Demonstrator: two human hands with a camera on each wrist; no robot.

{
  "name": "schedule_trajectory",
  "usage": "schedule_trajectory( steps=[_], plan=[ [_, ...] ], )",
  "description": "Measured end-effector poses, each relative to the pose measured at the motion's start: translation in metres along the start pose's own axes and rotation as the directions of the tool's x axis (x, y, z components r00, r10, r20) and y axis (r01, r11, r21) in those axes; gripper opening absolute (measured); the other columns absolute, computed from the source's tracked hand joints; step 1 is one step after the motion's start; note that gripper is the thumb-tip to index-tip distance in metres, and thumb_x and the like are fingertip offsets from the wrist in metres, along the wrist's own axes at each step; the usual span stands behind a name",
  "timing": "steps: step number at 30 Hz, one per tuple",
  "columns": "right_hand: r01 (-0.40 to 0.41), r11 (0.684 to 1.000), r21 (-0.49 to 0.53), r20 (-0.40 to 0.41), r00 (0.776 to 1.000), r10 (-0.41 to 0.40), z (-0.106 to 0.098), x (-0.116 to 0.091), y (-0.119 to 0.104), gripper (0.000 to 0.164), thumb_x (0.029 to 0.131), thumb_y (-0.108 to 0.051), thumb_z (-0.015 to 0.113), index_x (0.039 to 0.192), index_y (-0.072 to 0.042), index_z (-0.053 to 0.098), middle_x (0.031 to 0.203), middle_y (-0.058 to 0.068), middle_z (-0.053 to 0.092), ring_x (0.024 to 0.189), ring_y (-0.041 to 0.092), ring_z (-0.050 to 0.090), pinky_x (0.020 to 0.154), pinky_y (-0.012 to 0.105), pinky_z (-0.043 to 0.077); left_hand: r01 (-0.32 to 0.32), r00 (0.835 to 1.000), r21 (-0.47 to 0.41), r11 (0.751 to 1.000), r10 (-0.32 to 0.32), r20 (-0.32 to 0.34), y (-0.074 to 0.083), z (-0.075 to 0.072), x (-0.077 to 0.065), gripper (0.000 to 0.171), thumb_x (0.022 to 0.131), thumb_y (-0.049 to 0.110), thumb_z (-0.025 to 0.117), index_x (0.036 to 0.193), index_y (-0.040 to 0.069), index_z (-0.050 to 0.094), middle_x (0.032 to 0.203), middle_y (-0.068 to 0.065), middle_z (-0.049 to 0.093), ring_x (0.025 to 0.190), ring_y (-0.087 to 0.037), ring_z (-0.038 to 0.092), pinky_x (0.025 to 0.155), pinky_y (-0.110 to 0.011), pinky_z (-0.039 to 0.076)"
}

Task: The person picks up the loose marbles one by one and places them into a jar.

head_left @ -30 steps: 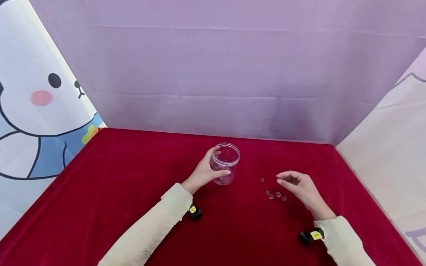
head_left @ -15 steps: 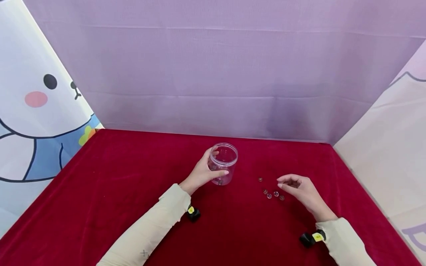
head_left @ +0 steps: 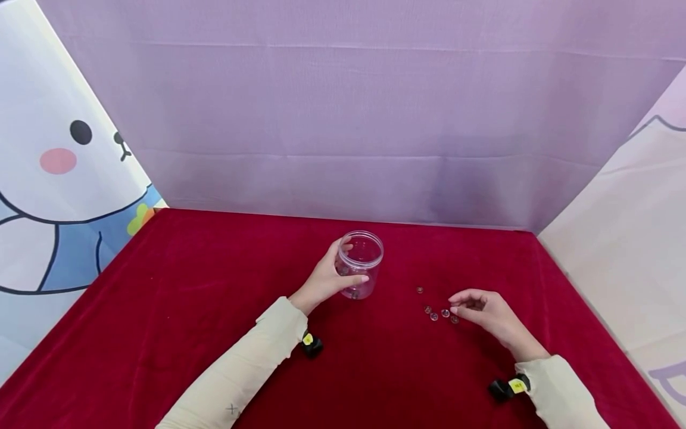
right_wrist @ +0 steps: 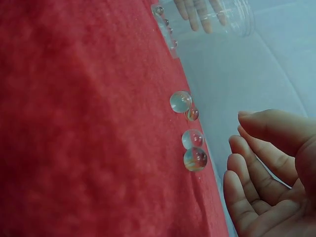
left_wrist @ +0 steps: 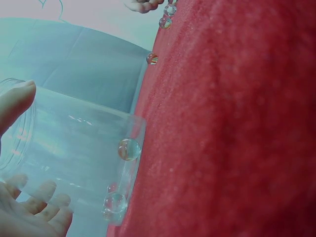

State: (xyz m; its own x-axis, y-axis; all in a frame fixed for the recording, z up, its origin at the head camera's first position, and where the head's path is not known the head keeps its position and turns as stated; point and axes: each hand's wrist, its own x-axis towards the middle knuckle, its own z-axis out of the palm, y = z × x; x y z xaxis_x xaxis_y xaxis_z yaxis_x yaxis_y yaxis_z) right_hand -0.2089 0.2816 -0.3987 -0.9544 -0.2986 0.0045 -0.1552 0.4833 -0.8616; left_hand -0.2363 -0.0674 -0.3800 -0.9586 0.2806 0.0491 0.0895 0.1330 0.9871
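Note:
A clear, lidless plastic jar point(head_left: 366, 279) stands upright on the red cloth, and my left hand point(head_left: 324, 275) grips its side, thumb at the front and fingers around the back. Several glass marbles point(left_wrist: 129, 149) lie at the jar's bottom, seen in the left wrist view. To the jar's right, more clear marbles point(head_left: 445, 313) are scattered on the cloth. Just beside them hovers my right hand point(head_left: 489, 314), its fingers bent and thumb apart from them. Nothing is between its fingertips in the right wrist view, where the marbles point(right_wrist: 195, 159) sit close by.
Red velvety cloth point(head_left: 225, 274) covers the table. A lilac curtain point(head_left: 343, 119) rises behind its back edge. Printed panels flank it, the left panel point(head_left: 96, 179) showing a cartoon animal. One marble point(head_left: 420, 290) lies farther back, apart from the others.
My right hand has lowered slightly toward the near marbles and shifted a little right. The left hand and jar stay together in place, apart from a small shift of the whole head view.

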Motion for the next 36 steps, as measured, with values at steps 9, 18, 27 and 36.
schedule_trajectory(
  steps=[9,18,27,36],
  plan=[
    [0.019,1.0,0.007,0.033,0.999,-0.019,-0.001,-0.002,0.005,0.025,0.085,-0.007,0.068,0.106,0.007,0.064,0.089,0.012,0.068,0.074,0.013,0.062,0.066,0.023,0.053,0.007,1.0,0.009,1.0,-0.007,-0.003,-0.003,0.0,0.003,0.09,0.078,0.013,0.077,0.148,0.016,0.021,0.145,-0.012,0.036,0.13,-0.031,0.039,0.102,-0.051,0.039],
    [0.038,0.999,0.035,0.065,0.997,-0.041,0.002,0.002,0.013,0.024,0.085,-0.004,0.067,0.105,0.009,0.063,0.091,0.016,0.068,0.075,0.009,0.064,0.066,0.024,0.055,0.005,1.0,0.018,1.0,-0.004,-0.028,-0.031,0.0,0.019,0.093,0.074,0.021,0.081,0.147,0.027,0.023,0.146,-0.007,0.036,0.13,-0.025,0.04,0.1,-0.049,0.042],
    [0.008,1.0,0.006,0.062,0.998,-0.008,0.003,0.004,0.012,0.025,0.084,-0.006,0.069,0.104,0.008,0.064,0.092,0.016,0.069,0.075,0.009,0.064,0.067,0.024,0.055,-0.007,0.999,0.026,1.0,0.008,-0.034,-0.032,0.0,0.018,0.092,0.074,0.025,0.081,0.146,0.029,0.024,0.146,-0.008,0.037,0.128,-0.025,0.041,0.097,-0.048,0.044],
    [0.015,0.999,-0.031,0.059,0.998,-0.013,0.004,0.005,0.011,0.024,0.083,-0.009,0.071,0.102,0.004,0.066,0.093,0.015,0.068,0.075,0.01,0.062,0.067,0.023,0.054,-0.011,1.0,0.012,1.0,0.011,-0.029,-0.032,0.001,0.019,0.092,0.074,0.026,0.081,0.146,0.029,0.024,0.146,-0.008,0.037,0.127,-0.025,0.042,0.099,-0.048,0.043]
  ],
)
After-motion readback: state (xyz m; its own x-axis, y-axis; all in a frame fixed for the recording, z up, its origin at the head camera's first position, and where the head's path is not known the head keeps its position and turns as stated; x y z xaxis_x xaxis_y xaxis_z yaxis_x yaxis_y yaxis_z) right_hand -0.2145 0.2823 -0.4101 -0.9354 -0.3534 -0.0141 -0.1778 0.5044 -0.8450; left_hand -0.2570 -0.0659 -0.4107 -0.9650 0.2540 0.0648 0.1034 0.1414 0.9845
